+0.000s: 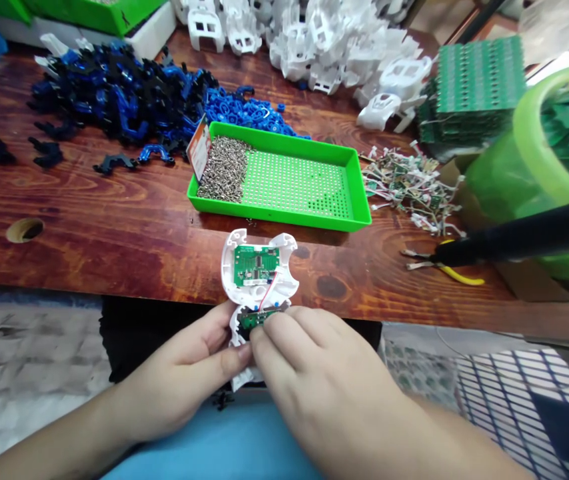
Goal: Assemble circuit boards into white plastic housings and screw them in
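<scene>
A white plastic housing (284,291) with a green circuit board (256,265) in its upper part reaches over the table's front edge. Red and white wires (267,293) run from that board down to a smaller green board (253,319) in the lower white part. My left hand (199,363) grips the lower part from the left, thumb on top. My right hand (304,353) is closed over the lower part's right side, its fingertips at the small board. Whatever its fingers pinch is hidden beneath them.
Behind the housing stands a green tray (284,215) with small screws (224,167). Blue and black plastic parts (124,93) are heaped at left, white shells (324,40) at the back. Cable bundles (409,183), pliers (462,275), stacked boards (482,80) and a green bin (502,173) are at right.
</scene>
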### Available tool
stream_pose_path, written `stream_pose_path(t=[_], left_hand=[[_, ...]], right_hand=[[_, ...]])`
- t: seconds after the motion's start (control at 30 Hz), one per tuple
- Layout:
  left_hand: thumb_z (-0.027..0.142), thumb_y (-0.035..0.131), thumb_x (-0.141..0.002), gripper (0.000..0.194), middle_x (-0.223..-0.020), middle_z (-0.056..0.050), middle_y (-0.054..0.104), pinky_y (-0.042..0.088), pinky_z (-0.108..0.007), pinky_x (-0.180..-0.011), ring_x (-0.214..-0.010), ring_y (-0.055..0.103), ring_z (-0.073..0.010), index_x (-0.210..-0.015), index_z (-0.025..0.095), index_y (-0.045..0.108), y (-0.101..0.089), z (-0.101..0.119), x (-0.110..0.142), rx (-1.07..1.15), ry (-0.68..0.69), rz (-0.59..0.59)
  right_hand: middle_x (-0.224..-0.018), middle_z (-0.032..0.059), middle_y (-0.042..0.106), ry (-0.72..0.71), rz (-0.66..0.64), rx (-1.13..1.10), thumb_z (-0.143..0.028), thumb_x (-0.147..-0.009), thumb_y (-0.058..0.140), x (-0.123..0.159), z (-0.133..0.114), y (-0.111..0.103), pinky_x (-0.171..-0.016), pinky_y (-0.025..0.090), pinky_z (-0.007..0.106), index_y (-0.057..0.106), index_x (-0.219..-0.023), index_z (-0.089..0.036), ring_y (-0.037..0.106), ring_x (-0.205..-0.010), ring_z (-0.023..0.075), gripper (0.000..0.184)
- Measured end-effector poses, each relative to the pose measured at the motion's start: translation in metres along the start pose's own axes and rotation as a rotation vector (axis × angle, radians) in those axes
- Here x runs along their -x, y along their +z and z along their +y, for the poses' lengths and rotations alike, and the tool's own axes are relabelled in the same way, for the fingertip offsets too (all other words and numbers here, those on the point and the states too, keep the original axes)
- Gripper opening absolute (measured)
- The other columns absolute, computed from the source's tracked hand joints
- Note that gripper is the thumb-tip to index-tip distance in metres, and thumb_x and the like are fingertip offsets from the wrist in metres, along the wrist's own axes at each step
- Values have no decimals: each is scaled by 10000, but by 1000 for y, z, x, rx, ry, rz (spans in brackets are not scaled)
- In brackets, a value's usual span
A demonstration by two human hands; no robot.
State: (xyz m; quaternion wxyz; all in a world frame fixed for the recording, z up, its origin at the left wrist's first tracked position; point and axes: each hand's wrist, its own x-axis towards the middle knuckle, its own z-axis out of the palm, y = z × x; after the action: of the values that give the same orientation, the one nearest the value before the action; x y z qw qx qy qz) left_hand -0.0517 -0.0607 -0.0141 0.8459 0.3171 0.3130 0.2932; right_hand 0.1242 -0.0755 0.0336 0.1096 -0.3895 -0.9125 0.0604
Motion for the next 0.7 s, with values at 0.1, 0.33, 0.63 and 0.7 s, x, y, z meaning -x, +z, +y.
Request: stream_pose_path(t=[0.1,0.33,0.63,0.7], left_hand=[[217,621,-891,486,-1354,-28,597,423,-333,-1053,-1293,488,-252,-1345,357,520,0,-1,0,6,3,44],[234,562,-928,448,-1326,-48,617,441,-325,-1021,-1250,528,-241,-1365,310,499,7,1,-2,-65,-27,2],[261,539,-936,446,-1375,-60,579,371,-344,-1091,-1293,486,-256,-1378,239,481,13,2,-4,-140,-4,86],[284,530,-941,467,-1397,-52,557,338,-350,-1116,-1319,454,-260,-1400,252,450,13,0,-3,-171,26,82]], right_hand=[[-751,50,603,13,31,-63,-118,-856,532,2,2,2,-552,419,340,639,-800,-144,522,-669,193,124],[-845,58,642,158,56,-242,-148,-911,530,13,10,-2,-623,491,282,672,-991,-134,559,-736,162,164],[-961,23,568,642,544,-677,-176,-832,638,19,8,12,-767,535,236,513,-1040,-231,600,-861,117,249],[-1070,46,577,738,550,-934,-213,-811,660,16,6,24,-815,550,267,437,-1125,-242,619,-937,135,386]])
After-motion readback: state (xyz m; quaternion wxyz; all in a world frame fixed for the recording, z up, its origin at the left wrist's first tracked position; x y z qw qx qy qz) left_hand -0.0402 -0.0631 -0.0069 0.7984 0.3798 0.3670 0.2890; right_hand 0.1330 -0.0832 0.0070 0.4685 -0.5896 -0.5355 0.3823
